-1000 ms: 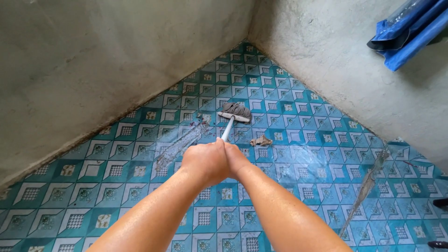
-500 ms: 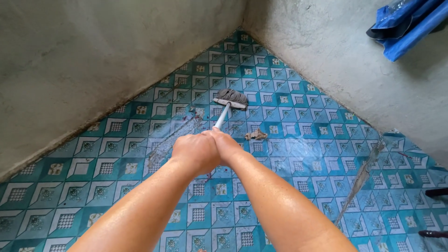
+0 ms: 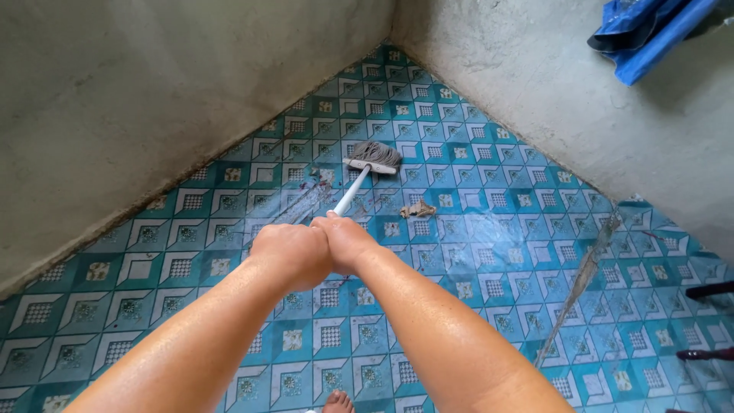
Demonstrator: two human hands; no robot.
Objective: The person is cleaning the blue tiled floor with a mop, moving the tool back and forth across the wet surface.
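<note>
Two bare arms reach forward from the bottom edge and meet near the middle of the view. Furthest left stands a rough grey concrete wall [image 3: 153, 99], its foot running diagonally along the tiled floor [image 3: 191, 268], which is patterned in teal, white and turquoise squares and looks wet and glossy. Next comes the left hand [image 3: 289, 254], closed into a fist with the fingers pressed together and curled under; its knuckles face up. Touching it on the right is the right hand [image 3: 348, 241], likewise clenched, fingers wrapped round the near end of a white handle [image 3: 350, 194]. Whether the left hand also clasps the handle or only the right hand's knuckles is probably impossible to tell, since the fingertips are hidden underneath. The handle slants up and to the right, ending at a flat mop head [image 3: 373, 157] with grey strands that lies on the tiles, near the corner where the two walls meet. Just right of the handle, a small crumpled brownish scrap [image 3: 418, 209] rests on the floor. Further right rises a second concrete wall [image 3: 550, 99], and over its top right hangs a folded blue sheet [image 3: 650, 38].
</note>
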